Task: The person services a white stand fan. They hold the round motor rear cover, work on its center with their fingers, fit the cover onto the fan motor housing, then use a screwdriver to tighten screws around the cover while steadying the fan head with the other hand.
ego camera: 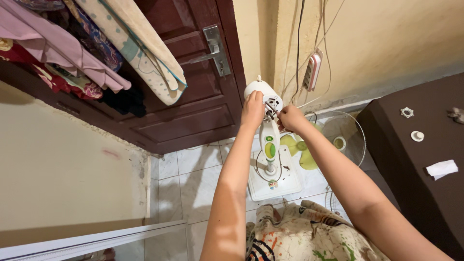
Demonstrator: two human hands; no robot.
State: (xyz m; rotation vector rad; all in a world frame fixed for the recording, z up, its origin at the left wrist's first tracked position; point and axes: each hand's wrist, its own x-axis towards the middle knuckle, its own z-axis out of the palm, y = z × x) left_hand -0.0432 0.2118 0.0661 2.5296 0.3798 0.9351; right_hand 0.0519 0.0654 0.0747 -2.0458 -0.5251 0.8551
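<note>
While the stand fan (268, 145) is standing upright on its white base on the tiled floor (193, 183), both hands are working at its motor head (263, 94). The left hand (253, 110) is gripping the side of the motor housing, fingers wrapped around it and steadying it. The right hand (290, 117) is pinching closed on the front of the motor, at the shaft; what exactly sits between those fingers is too small to tell.

Judged by how things lie, disassembly is well advanced: the wire guard (345, 130) and the green blade (299, 147) are lying on the floor just beside the base, and a white nut (407, 112) and a white cap (417, 136) are resting on the dark worktop (420, 193) to the right, near a folded white tissue (442, 168). The motor head is remaining on the pole, bare at the front. Work on the motor itself appears outstanding.

A power strip (313, 70) is hanging on the wall behind, close to the motor head.
</note>
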